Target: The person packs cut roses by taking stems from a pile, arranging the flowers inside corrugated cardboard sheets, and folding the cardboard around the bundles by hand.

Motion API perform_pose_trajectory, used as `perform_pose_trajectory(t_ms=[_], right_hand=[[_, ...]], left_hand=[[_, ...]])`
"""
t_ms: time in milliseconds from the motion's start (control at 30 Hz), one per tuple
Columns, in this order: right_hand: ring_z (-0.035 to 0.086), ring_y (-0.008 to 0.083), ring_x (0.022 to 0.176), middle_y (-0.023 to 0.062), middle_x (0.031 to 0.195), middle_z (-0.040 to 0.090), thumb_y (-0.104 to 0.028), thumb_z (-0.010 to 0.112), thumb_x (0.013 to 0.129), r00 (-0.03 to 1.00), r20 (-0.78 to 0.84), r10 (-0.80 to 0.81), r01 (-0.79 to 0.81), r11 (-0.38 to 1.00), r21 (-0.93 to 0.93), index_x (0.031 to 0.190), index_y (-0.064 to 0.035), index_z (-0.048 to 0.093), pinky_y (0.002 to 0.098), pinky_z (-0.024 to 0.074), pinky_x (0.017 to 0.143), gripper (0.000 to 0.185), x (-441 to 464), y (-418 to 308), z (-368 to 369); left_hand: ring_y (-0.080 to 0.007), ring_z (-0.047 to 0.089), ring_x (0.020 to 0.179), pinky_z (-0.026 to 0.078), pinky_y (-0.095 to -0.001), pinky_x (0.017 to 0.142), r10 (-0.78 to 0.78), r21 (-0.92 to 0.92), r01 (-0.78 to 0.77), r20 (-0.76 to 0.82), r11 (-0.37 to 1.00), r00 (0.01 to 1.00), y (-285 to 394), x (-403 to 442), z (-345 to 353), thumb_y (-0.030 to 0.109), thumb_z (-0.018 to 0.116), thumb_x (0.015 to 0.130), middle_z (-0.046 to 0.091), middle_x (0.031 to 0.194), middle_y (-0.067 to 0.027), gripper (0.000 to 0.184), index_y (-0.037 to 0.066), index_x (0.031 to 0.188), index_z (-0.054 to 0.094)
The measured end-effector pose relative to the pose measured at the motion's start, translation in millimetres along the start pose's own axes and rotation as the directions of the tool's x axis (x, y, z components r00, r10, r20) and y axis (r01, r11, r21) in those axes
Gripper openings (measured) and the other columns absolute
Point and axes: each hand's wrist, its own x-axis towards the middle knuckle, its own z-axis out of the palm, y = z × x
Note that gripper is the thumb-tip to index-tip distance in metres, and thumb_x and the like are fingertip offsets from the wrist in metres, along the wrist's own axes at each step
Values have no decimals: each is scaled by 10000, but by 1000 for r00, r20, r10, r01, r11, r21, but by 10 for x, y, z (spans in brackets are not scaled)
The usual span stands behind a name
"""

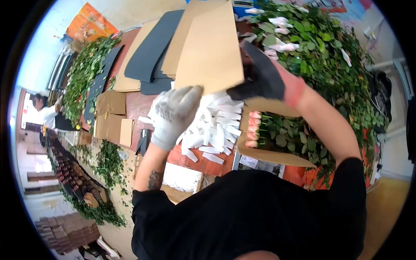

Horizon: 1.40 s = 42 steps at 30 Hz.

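Observation:
My left hand (175,113), in a whitish glove, has its fingers closed at the lower edge of a tan cardboard sheet (212,47). At the sheet's right edge is my right hand (262,76), in a dark glove, thumb and fingers apart and slightly blurred. White paper strips (212,128) lie in a pile below the sheet. Pink roses (253,129) with green leaves rest on an open piece of cardboard (277,157) to the right, below my right hand.
Dark sheets (151,45) and a cardboard box (109,113) are on the left of the red table. Leafy stems (320,56) are heaped at the right and more (89,65) at the far left. A co-worker (48,115) is beyond. A white-filled box (182,178) is near my body.

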Motion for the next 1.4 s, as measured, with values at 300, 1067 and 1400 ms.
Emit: perform_pose_trajectory(t_ms=[300,1067,1400], right_hand=[[612,189,756,97,933,634,-116,590,769,874,-129,-468,124,473,-872,1151,-29,555,307,504,710,394,-329,-463,-128],[590,247,762,62,780,598,-287,616,747,916,-201,347,-25,-450,-892,938,-102,607,379,466,756,266,-1724,512,-646],[384,274,1249,107,1327,435,-330,526,830,911,363,195,412,-412,-813,1231,-113,501,409,279,1071,457,-652,1980,-1253]], left_hand=[[-277,368,1267,323,-367,1041,-668,-943,312,159,115,727,14,-534,775,374,369,966,312,1398,-193,598,-9,1395,205],[-149,583,676,473,-295,640,-7,-144,886,986,440,164,769,-794,1861,420,561,880,653,798,-89,477,-32,1013,638],[-310,588,633,456,-414,641,-103,-222,539,855,813,508,880,-815,1716,448,546,832,614,695,-193,466,0,772,656]])
